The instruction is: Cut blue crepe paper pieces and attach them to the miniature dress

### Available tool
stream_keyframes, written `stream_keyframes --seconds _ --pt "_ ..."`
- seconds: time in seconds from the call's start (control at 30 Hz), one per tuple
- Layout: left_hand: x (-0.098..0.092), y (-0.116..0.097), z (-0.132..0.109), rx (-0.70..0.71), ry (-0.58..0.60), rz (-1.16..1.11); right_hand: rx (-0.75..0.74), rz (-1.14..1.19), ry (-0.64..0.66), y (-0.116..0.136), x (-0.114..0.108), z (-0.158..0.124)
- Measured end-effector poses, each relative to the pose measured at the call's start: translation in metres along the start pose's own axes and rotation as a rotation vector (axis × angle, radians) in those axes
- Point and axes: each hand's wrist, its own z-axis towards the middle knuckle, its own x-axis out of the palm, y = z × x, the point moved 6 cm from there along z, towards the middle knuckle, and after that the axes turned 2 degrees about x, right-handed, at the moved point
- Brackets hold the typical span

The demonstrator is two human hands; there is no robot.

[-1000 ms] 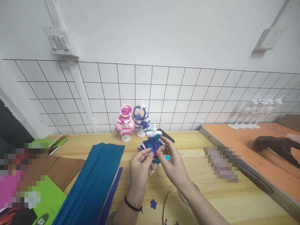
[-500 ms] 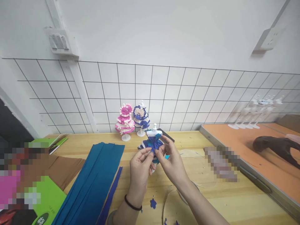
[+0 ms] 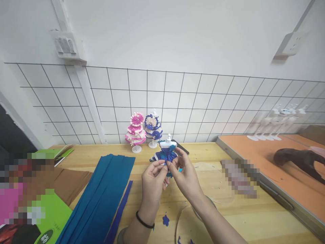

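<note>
A small white mannequin stand (image 3: 168, 143) wears a ruffled blue and teal paper dress (image 3: 165, 156), held up in front of me. My left hand (image 3: 154, 176) pinches the dress's front from the left, thumb against fingers. From the right, my right hand (image 3: 183, 172) grips the same dress, with its thumb on the front and its fingers along the side. The fingertips of both hands nearly meet at the dress's middle. My hands hide much of the lower skirt and the stand's foot.
Pink (image 3: 136, 132) and navy (image 3: 153, 130) dressed stands are at the back, beside a dark phone-like object (image 3: 180, 147). Folded teal crepe paper (image 3: 99, 196) lies left. A purple paper flower (image 3: 166, 220) and a clear round dish (image 3: 177, 223) are nearer. White bare stands (image 3: 276, 118) occupy the orange surface (image 3: 266, 159).
The dressed stand has shifted very slightly and tilts a little to the right. Both hands keep nearly the same pinching hold on the dress.
</note>
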Motion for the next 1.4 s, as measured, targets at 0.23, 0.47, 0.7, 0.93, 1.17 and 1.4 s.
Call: stream_keyframes --seconds 0.23,0.47,0.7,0.93,1.17,1.4 --pt "0.001 -0.001 -0.003 0.07 0.007 -0.014 0.028 0.045 -0.004 -0.002 0.001 0.0" --pt "-0.001 -0.002 -0.003 0.081 -0.019 -0.01 0.098 0.24 0.04 -0.002 0.001 0.001" --pt "-0.002 -0.004 -0.003 0.055 -0.041 -0.029 0.157 0.361 0.014 -0.007 -0.008 -0.002" --pt "-0.002 -0.009 -0.006 0.077 -0.026 -0.055 0.19 0.262 -0.018 -0.012 -0.016 -0.013" --pt "-0.004 -0.007 -0.008 0.07 -0.049 -0.067 0.194 0.25 -0.017 -0.017 -0.019 -0.021" --pt "-0.003 -0.007 -0.008 0.065 -0.053 -0.058 0.188 0.212 -0.031 -0.022 -0.022 -0.024"
